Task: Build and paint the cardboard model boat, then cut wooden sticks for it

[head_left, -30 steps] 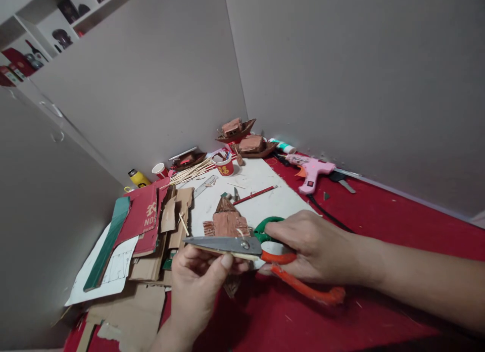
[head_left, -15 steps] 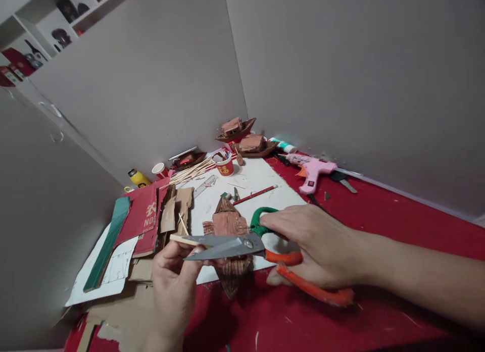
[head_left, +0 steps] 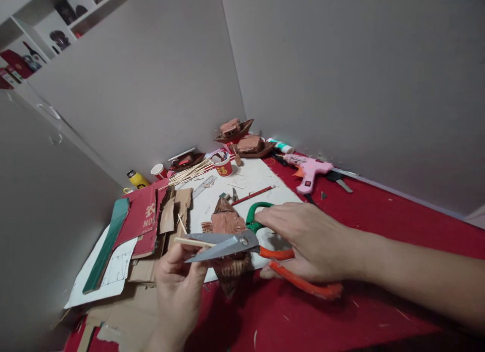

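Observation:
My left hand (head_left: 179, 286) pinches a thin pale wooden stick (head_left: 189, 242) between thumb and fingers. A pair of scissors (head_left: 227, 245) with one green and one orange handle is gripped in my right hand (head_left: 303, 238). Its blades are parted and lie around the stick, just above my left fingertips. Beneath the scissors, a brown model boat (head_left: 227, 223) with a reddish-brown roof rests on a white board (head_left: 261, 175); the blades and my hands hide part of it.
Behind stand more model boats (head_left: 252, 146), a red paper cup (head_left: 222, 165) and a bundle of thin sticks (head_left: 189, 171). A pink glue gun (head_left: 308, 170) lies to the right, beside a red pencil (head_left: 253, 194). Cardboard pieces (head_left: 182, 205) and a green strip (head_left: 108, 246) lie left.
The scissors and my right hand have shifted slightly left. My left hand has moved a little right and down, and the stick shows at a different angle between the blades.

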Demonstrator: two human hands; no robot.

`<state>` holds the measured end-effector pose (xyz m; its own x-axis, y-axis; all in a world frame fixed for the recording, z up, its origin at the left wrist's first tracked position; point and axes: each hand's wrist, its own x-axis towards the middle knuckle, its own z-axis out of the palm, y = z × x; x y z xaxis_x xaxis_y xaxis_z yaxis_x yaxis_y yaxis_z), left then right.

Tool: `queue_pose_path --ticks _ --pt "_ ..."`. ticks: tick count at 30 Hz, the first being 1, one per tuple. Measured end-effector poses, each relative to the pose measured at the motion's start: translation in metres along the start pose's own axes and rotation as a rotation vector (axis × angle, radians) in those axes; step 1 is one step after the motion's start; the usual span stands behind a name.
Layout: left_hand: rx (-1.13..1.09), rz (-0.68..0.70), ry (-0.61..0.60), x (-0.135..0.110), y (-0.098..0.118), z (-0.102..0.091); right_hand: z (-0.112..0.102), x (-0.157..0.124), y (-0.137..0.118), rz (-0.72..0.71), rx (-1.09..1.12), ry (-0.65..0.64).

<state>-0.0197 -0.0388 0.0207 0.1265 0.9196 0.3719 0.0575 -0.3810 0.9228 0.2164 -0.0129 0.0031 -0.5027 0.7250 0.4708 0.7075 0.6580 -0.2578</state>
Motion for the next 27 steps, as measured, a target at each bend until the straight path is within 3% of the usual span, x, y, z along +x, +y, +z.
queue_pose_path --ticks 15,27 --pt "-0.026 -0.063 0.148 -0.001 -0.006 0.007 0.008 -0.003 0.002 -0.006 0.013 0.010" --pt "-0.118 -0.094 0.136 0.000 0.004 0.017 0.018 -0.008 0.004 -0.087 0.071 0.070"
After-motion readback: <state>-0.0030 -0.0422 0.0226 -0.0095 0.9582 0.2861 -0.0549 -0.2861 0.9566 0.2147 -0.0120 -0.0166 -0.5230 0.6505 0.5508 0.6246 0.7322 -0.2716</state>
